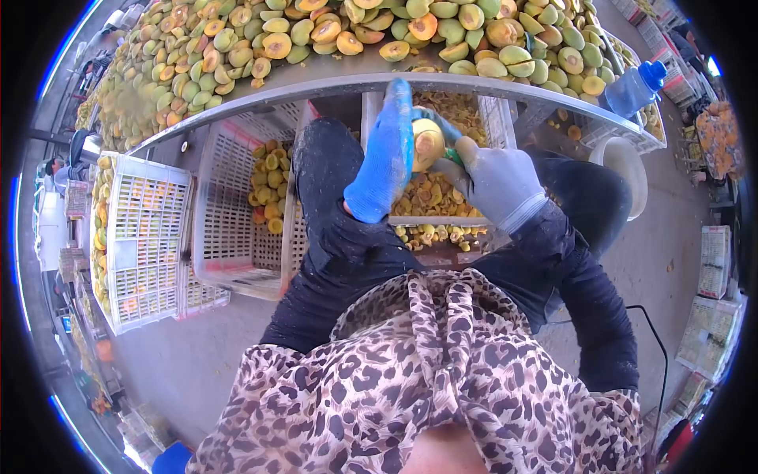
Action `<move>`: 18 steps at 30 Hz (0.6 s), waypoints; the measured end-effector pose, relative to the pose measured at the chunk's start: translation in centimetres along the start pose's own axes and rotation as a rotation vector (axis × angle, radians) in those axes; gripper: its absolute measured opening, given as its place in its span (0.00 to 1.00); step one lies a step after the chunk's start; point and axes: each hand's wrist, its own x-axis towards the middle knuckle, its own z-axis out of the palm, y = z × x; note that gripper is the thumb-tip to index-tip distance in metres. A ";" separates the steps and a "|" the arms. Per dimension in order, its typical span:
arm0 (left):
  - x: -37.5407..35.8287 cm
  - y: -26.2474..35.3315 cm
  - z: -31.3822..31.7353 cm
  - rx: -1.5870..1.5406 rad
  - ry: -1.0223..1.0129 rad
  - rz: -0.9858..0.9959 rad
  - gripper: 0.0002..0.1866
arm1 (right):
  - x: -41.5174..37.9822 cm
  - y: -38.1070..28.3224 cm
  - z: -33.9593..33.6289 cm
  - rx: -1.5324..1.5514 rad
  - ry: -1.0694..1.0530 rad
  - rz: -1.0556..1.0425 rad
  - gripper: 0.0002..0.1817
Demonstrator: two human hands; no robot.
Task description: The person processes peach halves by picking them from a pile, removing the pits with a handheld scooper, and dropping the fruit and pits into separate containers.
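At twelve o'clock, just below the counter (332, 84), a cut fruit (427, 144) is gripped by the blue-gloved left hand (380, 166), while at its three o'clock a green tool (452, 156) is held closed in the grey-gloved right hand (503, 183), seemingly for careful trimming, steadiness being called for.

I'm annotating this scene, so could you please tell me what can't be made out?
Head view:
Green tool: mostly hidden by right hand and fruit.
Fruit pile: cut off by top edge.
White bucket: partly hidden behind right leg.
Far-right crates: contents too small.
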 end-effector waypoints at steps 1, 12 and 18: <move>0.0 0.1 -0.4 0.134 -0.025 -0.125 0.34 | -0.1 0.0 0.1 0.002 -0.002 0.003 0.18; -0.1 -1.1 -0.9 0.352 -0.138 0.181 0.35 | -0.8 -0.2 1.4 0.315 -0.029 0.132 0.22; 0.4 -0.2 -1.1 0.023 -0.085 -0.209 0.30 | -0.8 -0.6 1.7 0.066 -0.079 0.079 0.21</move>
